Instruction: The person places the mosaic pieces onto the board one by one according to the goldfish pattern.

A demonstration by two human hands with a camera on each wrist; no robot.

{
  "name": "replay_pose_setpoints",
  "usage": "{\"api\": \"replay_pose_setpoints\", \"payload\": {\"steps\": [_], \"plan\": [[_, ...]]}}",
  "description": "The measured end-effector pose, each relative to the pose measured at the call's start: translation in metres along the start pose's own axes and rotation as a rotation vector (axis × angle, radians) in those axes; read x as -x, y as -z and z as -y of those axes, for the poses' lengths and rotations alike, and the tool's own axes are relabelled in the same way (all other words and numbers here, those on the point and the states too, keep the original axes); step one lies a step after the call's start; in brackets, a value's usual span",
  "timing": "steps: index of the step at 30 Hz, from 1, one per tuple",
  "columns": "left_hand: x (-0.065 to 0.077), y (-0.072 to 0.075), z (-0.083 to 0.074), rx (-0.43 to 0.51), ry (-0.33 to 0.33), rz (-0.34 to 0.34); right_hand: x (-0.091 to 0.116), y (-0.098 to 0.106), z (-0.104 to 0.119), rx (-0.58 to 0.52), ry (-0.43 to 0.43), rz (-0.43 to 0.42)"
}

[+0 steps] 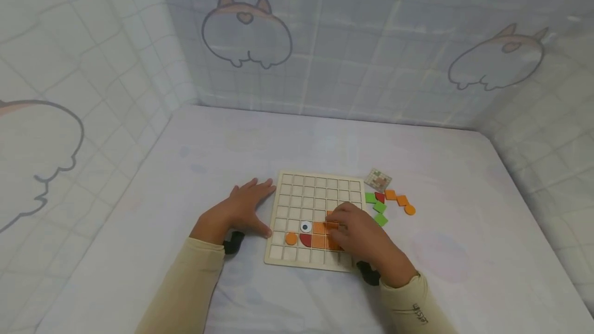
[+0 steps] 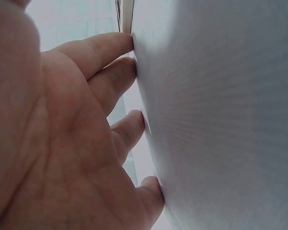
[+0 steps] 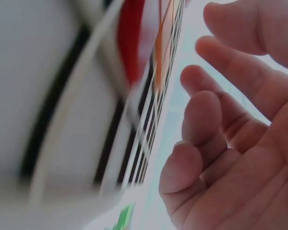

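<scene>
A pale wooden grid board [image 1: 297, 187] lies on the white cloth, with square cells. Set in its lower cells are an orange disc [image 1: 291, 238], a white eye piece [image 1: 306, 227], a red quarter-round piece [image 1: 305, 240] and several orange squares [image 1: 318, 241]. My left hand [image 1: 241, 211] is spread at the board's left edge, its fingertips [image 2: 127, 69] resting on the cloth. My right hand [image 1: 364, 233] is over the board's right side, hiding some cells. In the right wrist view its fingers [image 3: 201, 115] are loosely bent, thumb apart, with nothing seen between them.
Right of the board lie loose green squares [image 1: 380, 207], a red piece [image 1: 380, 197], orange squares [image 1: 401, 200] and an orange disc [image 1: 410, 210]. A small pattern card [image 1: 378, 180] lies by the upper right corner. Cloth walls [image 1: 325, 55] enclose the back and sides.
</scene>
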State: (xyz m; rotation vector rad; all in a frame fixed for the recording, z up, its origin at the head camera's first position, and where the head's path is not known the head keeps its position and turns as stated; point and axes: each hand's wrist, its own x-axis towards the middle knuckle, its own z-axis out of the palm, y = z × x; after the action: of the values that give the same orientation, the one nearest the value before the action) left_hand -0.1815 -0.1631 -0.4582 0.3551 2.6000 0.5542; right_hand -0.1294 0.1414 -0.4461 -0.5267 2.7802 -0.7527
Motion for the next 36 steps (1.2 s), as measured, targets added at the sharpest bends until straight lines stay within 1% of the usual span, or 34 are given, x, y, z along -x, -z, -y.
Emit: {"api": "replay_pose_setpoints", "payload": {"steps": [6, 9, 14, 19, 26, 30, 33, 36], "plan": [[0.001, 0.001, 0.000, 0.000, -0.018, -0.001, 0.015, 0.018, -0.030, -0.045, -0.151, -0.044], [0.000, 0.003, 0.002, -0.011, -0.016, -0.005, 0.023, 0.026, -0.048, -0.041, -0.189, -0.064], [-0.001, 0.004, 0.003, -0.012, -0.016, 0.003, 0.040, 0.034, -0.072, -0.039, -0.199, -0.072], [-0.002, 0.002, 0.004, -0.014, -0.019, 0.004, 0.049, 0.034, -0.081, -0.042, -0.200, -0.025], [-0.003, 0.001, 0.004, -0.008, -0.021, 0.002, 0.046, 0.035, -0.079, -0.010, -0.214, 0.012], [-0.003, 0.000, 0.003, 0.004, -0.028, -0.004, 0.039, 0.040, -0.071, 0.006, -0.209, 0.015], [-0.003, -0.001, 0.003, 0.003, -0.024, -0.005, 0.027, 0.040, -0.051, 0.002, -0.187, 0.011], [-0.002, -0.001, 0.003, 0.005, -0.018, -0.003, 0.009, 0.029, -0.020, -0.003, -0.133, 0.034]]}}
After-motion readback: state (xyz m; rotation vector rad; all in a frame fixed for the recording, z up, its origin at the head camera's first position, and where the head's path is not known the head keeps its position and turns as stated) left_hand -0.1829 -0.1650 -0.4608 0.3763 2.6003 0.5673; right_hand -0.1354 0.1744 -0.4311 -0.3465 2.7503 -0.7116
